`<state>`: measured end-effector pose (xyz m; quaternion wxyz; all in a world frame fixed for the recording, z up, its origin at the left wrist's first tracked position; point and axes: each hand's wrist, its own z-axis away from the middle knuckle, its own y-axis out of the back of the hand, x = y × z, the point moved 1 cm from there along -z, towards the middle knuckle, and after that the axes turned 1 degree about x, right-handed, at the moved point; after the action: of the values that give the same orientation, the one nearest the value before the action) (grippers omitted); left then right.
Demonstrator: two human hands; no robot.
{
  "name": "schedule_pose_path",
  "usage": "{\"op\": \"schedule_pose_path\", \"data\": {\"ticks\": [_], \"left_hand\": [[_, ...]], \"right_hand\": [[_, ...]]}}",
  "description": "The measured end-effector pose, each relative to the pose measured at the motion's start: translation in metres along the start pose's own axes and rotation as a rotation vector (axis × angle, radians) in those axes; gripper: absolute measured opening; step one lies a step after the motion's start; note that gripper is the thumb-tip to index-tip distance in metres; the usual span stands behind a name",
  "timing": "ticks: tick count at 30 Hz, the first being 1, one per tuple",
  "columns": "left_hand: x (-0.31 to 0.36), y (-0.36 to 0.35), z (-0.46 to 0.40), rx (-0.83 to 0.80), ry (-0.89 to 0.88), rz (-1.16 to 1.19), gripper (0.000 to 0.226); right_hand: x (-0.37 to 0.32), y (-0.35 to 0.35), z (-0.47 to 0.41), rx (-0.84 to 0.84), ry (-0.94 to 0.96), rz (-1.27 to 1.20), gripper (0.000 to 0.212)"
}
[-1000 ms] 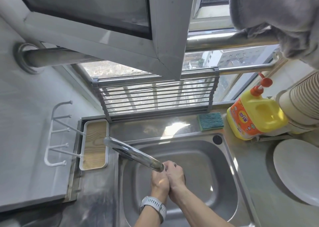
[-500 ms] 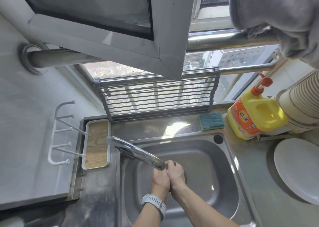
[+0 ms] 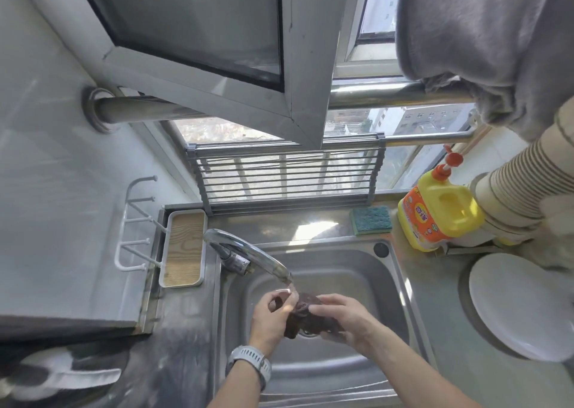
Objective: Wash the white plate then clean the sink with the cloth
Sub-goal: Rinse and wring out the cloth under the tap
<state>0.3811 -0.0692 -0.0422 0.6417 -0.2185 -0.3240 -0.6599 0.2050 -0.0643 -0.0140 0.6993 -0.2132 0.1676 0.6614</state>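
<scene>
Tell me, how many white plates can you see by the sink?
1. A round white plate lies on the steel counter to the right of the sink, below the yellow detergent bottle. Its right edge is cut off, so others may be hidden.

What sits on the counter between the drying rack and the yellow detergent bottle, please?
In the head view, a green sponge lies on the steel counter between the drying rack and the yellow detergent bottle.

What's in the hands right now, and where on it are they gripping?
Both hold the dark cloth under the faucet: the left hand grips its left end, the right hand its right side.
</scene>
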Motion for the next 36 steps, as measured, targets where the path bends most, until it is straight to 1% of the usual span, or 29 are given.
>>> {"op": "schedule_pose_path", "data": {"ticks": [2, 5, 6, 8, 10, 13, 15, 17, 19, 20, 21, 23, 24, 26, 28, 31, 34, 36], "left_hand": [[0.003, 0.007, 0.011, -0.044, 0.075, 0.055, 0.033], [0.005, 0.018, 0.029, -0.128, 0.132, 0.148, 0.045], [0.008, 0.021, 0.035, -0.147, 0.133, 0.164, 0.049], [0.010, 0.027, 0.045, -0.172, 0.120, 0.177, 0.058], [0.013, 0.033, 0.053, -0.195, 0.088, 0.192, 0.063], [0.019, 0.041, 0.064, -0.257, 0.018, 0.178, 0.067], [0.024, 0.045, 0.071, -0.301, -0.022, 0.147, 0.060], [0.031, 0.048, 0.079, -0.309, -0.057, 0.097, 0.046], [0.038, 0.050, 0.086, -0.273, -0.072, 0.071, 0.039], [0.042, 0.049, 0.090, -0.244, -0.073, 0.072, 0.035], [0.047, 0.048, 0.094, -0.219, -0.078, 0.072, 0.030], [0.055, 0.044, 0.102, -0.188, -0.109, 0.053, 0.020], [0.059, 0.043, 0.106, -0.170, -0.135, 0.040, 0.017], [0.063, 0.041, 0.112, -0.127, -0.200, 0.007, 0.016], [0.066, 0.045, 0.117, -0.112, -0.271, -0.049, 0.013], [0.070, 0.052, 0.125, -0.127, -0.377, -0.114, 0.028], [0.078, 0.056, 0.132, -0.120, -0.460, -0.063, 0.031], [0.085, 0.058, 0.139, -0.137, -0.473, 0.001, 0.023]], "right_hand": [[-0.001, 0.011, 0.012, -0.009, 0.033, 0.069, 0.037], [-0.006, 0.019, 0.031, -0.007, 0.098, 0.169, 0.024], [-0.009, 0.020, 0.037, -0.011, 0.122, 0.201, 0.019], [-0.013, 0.022, 0.046, -0.014, 0.174, 0.253, 0.016], [-0.017, 0.025, 0.055, -0.020, 0.221, 0.274, 0.017], [-0.022, 0.030, 0.068, -0.053, 0.290, 0.204, 0.021], [-0.025, 0.034, 0.076, -0.058, 0.302, 0.135, 0.020], [-0.028, 0.039, 0.082, -0.009, 0.296, 0.103, 0.019], [-0.032, 0.045, 0.087, 0.043, 0.297, 0.071, 0.021], [-0.033, 0.047, 0.090, 0.030, 0.307, 0.069, 0.020], [-0.034, 0.048, 0.094, -0.014, 0.319, 0.091, 0.020], [-0.035, 0.047, 0.102, -0.110, 0.338, 0.230, 0.035], [-0.036, 0.045, 0.105, -0.125, 0.355, 0.302, 0.041], [-0.039, 0.047, 0.110, -0.120, 0.407, 0.350, 0.039], [-0.048, 0.056, 0.117, -0.125, 0.452, 0.299, 0.031], [-0.064, 0.072, 0.129, -0.137, 0.511, 0.293, 0.020], [-0.075, 0.078, 0.142, -0.176, 0.586, 0.321, 0.014], [-0.081, 0.080, 0.152, -0.163, 0.643, 0.324, 0.013]]}}
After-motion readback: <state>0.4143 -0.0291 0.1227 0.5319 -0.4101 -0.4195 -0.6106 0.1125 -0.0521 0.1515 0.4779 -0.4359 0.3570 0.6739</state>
